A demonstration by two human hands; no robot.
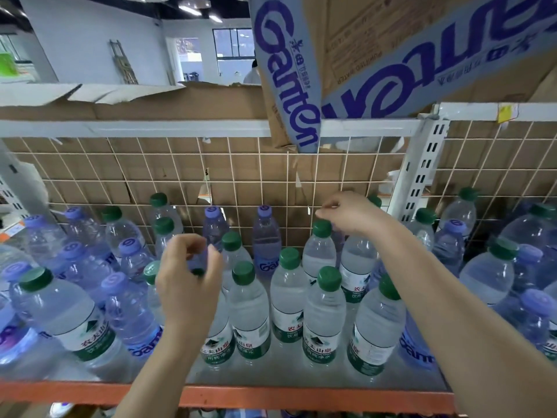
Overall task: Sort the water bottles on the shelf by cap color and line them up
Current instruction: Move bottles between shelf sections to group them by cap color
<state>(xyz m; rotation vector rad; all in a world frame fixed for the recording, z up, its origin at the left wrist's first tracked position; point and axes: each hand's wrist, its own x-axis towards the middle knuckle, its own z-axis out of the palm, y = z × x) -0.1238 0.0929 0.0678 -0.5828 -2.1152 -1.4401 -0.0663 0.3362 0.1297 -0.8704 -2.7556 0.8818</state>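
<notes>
Here, clear bottles (250, 315) wear green or purple caps; the left hand (188, 279) grasps one, the right hand (349, 214) looks clenched.

white walls (90, 40), dark-framed window (232, 40), ceiling lights (190, 9)

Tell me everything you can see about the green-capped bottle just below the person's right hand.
The green-capped bottle is clear plastic with a ridged dark green screw cap, still on, and looks full of water. It stands upright on the shelf near the wire mesh back, behind other green-capped bottles that hide its label. The right hand hovers just above its cap with fingers curled; whether they touch it cannot be told.
</notes>
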